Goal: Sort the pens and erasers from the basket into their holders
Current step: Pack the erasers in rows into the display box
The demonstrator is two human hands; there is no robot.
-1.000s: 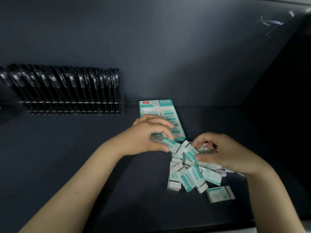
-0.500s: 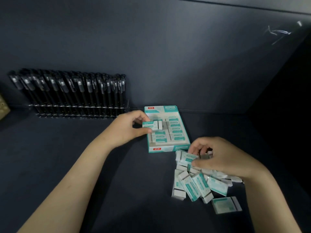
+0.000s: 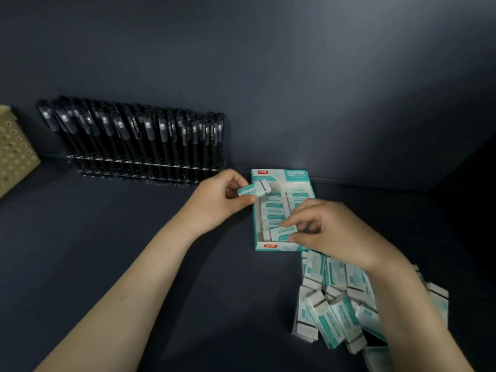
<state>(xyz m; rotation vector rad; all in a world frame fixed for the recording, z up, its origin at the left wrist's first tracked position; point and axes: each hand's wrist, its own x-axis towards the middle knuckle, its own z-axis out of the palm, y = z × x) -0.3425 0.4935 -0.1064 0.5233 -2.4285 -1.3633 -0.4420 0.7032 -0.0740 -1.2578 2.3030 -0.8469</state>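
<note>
Presently, the left hand (image 3: 217, 200) pinched a first eraser (image 3: 253, 188) at the far-left corner of the eraser box (image 3: 279, 247); the right hand (image 3: 335, 232) pinched a second eraser (image 3: 283, 233) over its near end. Beside that end lay loose erasers (image 3: 330, 304); pens (image 3: 150, 135) stood leftward.

Desk (image 3: 134, 237): dark, matt, smooth. Pens (image 3: 150, 135): glossy black plastic, in a clear, shiny plastic rack (image 3: 145, 167) at the back edge; tan perforated panel (image 3: 13, 151) at the left edge, matt. Box (image 3: 279, 174): printed card, slight sheen; erasers (image 3: 335, 304): smooth teal-and-white paper sleeves.
</note>
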